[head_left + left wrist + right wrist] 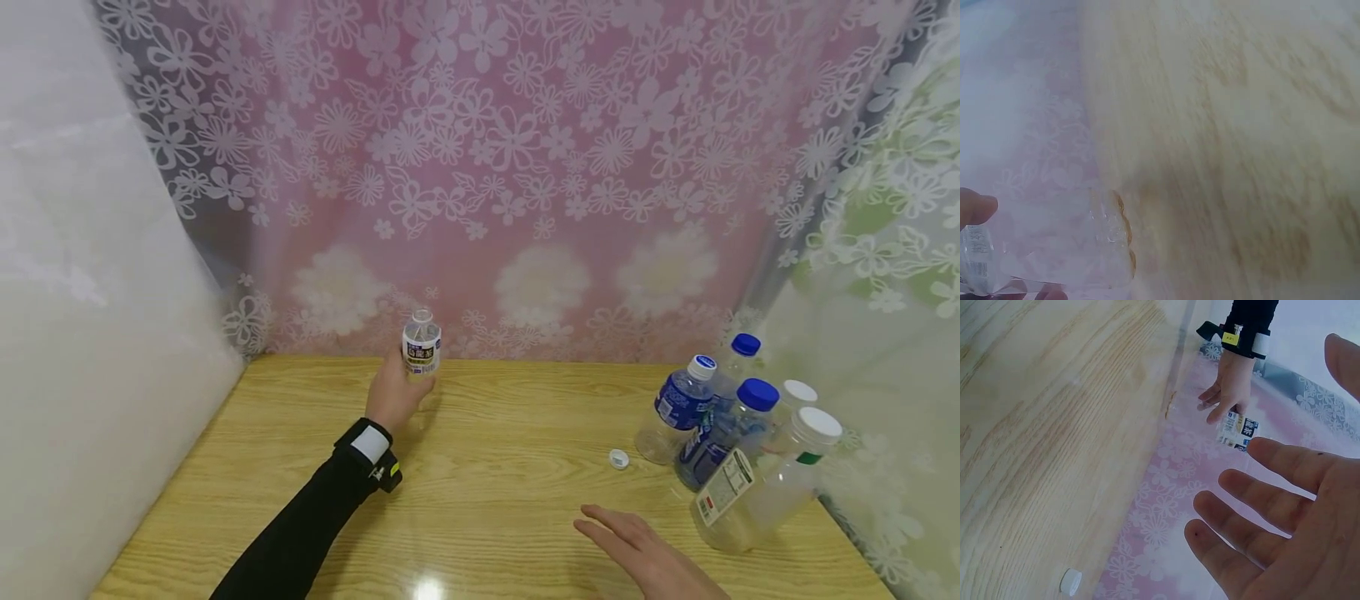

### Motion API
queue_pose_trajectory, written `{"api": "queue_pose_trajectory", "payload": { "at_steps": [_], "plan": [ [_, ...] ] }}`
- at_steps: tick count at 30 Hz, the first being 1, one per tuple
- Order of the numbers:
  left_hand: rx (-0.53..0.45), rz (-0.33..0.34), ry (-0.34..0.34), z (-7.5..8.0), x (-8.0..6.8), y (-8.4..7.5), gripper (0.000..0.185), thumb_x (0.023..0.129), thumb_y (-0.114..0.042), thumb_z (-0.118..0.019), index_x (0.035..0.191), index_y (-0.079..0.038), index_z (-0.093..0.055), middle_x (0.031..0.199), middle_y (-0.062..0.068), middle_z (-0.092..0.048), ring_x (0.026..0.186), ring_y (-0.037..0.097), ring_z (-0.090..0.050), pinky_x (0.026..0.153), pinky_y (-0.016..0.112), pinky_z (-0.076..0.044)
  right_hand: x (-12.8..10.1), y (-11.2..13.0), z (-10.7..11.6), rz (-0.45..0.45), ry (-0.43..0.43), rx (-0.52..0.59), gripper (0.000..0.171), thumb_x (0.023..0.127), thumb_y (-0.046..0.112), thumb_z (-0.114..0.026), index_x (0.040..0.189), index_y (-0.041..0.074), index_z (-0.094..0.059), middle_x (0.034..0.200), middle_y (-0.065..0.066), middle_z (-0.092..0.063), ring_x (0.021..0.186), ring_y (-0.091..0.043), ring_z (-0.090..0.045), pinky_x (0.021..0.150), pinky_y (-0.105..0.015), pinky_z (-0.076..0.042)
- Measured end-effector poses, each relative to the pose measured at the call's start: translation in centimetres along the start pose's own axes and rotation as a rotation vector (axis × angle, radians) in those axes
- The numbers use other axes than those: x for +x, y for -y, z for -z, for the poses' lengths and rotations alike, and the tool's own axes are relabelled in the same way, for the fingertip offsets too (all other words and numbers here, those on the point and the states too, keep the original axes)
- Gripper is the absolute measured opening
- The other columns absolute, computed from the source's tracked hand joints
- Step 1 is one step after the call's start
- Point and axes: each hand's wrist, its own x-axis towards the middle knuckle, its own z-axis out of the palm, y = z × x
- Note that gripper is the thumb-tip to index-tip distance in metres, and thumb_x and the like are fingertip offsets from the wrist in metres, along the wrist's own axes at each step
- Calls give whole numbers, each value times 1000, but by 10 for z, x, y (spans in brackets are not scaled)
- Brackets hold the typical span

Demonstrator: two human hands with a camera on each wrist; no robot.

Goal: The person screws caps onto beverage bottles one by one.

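Note:
My left hand [396, 398] grips a clear plastic bottle [422, 343] with a white label, near the back of the table. The bottle's mouth is uncapped and points up in the head view. In the left wrist view the bottle's clear lower part [1054, 244] shows, and a thumb rests along its side. Low at the right of the head view is my right hand [637, 546], with nothing in it. Its fingers [1279, 462] are spread and loosely extended in the right wrist view. A small white cap [618, 459] lies on the table beyond the right hand.
Several bottles stand grouped at the right: one with a blue label [678, 407], one with a blue cap [757, 395], and a large clear one [738, 508] with a white cap. A flowered curtain [480, 167] hangs behind the wooden table [510, 433]. White sheeting [90, 292] borders its left side.

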Motion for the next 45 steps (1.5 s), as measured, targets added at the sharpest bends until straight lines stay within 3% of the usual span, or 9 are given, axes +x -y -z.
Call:
{"api": "queue_pose_trajectory", "payload": {
  "at_steps": [7, 15, 24, 39, 45],
  "plan": [
    [-3, -56, 17, 13, -19, -18, 76, 87, -32, -78, 149, -10, -37, 136, 10, -57, 120, 30, -60, 96, 49, -51, 2, 5, 7, -92, 12, 33, 62, 93, 61, -60, 149, 43, -42, 151, 6, -47, 126, -24, -55, 83, -39, -57],
    [4, -127, 42, 28, -48, -38, 76, 85, -36, -80, 145, -12, -42, 128, 6, -60, 110, 25, -64, 84, 43, -55, 4, 2, 9, -49, -63, 1, 64, 91, 59, -64, 149, 39, -45, 150, 7, -49, 125, -21, -57, 84, -37, -56],
    [27, -220, 94, 44, -84, -63, 77, 82, -39, -82, 144, -15, -44, 123, -1, -62, 101, 19, -64, 79, 35, -52, 7, 2, 11, -68, -46, 26, 61, 93, 60, -61, 149, 41, -43, 150, 7, -48, 128, -23, -55, 85, -41, -56],
    [115, -333, 117, 51, -133, -97, 79, 79, -43, -85, 142, -15, -47, 119, -8, -63, 91, 4, -60, 76, 28, -52, 13, -3, 15, -113, -24, 74, 58, 94, 61, -57, 148, 42, -44, 152, 10, -46, 135, -24, -51, 90, -46, -55],
    [114, -349, 141, 50, -148, -103, 76, 77, -46, -84, 138, -17, -50, 118, -10, -64, 93, 7, -64, 76, 26, -53, 12, -2, 15, -138, -17, 77, 57, 95, 62, -55, 147, 40, -47, 152, 7, -47, 136, -25, -50, 92, -50, -54]
  ]
}}
